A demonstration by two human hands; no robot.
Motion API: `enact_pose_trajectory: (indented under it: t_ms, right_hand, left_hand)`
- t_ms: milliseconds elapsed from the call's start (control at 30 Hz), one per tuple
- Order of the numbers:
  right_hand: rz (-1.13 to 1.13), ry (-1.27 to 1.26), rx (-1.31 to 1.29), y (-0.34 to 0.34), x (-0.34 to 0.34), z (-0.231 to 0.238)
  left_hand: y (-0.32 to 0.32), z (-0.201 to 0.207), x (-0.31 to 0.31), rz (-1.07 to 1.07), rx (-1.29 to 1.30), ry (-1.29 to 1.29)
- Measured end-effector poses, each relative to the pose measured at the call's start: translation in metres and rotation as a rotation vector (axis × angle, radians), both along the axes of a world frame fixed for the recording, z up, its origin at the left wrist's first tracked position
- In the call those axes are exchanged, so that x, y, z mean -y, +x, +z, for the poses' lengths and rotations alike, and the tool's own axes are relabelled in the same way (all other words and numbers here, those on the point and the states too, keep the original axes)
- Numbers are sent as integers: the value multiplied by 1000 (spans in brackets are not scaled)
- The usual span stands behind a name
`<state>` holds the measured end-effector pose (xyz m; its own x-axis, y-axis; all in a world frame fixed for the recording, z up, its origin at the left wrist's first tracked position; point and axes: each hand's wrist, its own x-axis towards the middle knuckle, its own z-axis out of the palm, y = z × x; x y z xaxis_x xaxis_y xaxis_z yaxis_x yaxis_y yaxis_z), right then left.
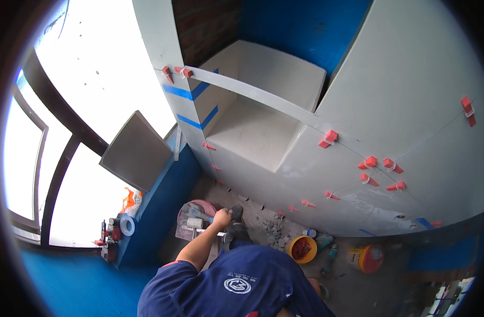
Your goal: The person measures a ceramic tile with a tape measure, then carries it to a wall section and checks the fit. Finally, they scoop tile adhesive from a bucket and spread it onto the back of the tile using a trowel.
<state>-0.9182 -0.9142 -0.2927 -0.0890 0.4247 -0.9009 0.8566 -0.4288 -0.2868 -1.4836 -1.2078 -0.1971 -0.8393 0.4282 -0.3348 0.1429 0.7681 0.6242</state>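
Observation:
My left hand (222,217) reaches down beside my dark shoe (235,213), with its fingers curled closed. What it holds, if anything, is too small to make out. Just below it is a pale metal-looking edge (216,233). Next to the hand, a pink basin (204,204) stands on the floor with a clear plastic bag (184,227) and a white cylinder (195,223) by it. My right hand does not show; the blue shirt (221,285) covers much of the lower picture.
Large grey tiles (411,79) with red wedge clips (329,138) line the wall around a box-shaped niche (252,127). A loose tile (136,150) leans by the window. Yellow buckets (304,249) and grey rubble (273,230) lie on the floor. A blue ledge (147,232) holds tools.

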Motion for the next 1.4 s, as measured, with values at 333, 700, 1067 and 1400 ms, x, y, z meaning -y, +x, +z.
enact_pose_trajectory:
  t_ms: [333,700,1067,1400]
  right_hand:
    - [3,148,-195,-28,31,90]
    - [322,379,-183,-91,90,135]
    - [638,882,-366,-184,123,169]
    - [712,1018,-346,-216,154,150]
  left_hand:
    - [-241,249,-178,-15,-872,417]
    - [-385,401,-313,-296,-1377,461]
    - [-444,411,-373,-587,-1333,444]
    - [-446,406,-378,-557,-1331,505]
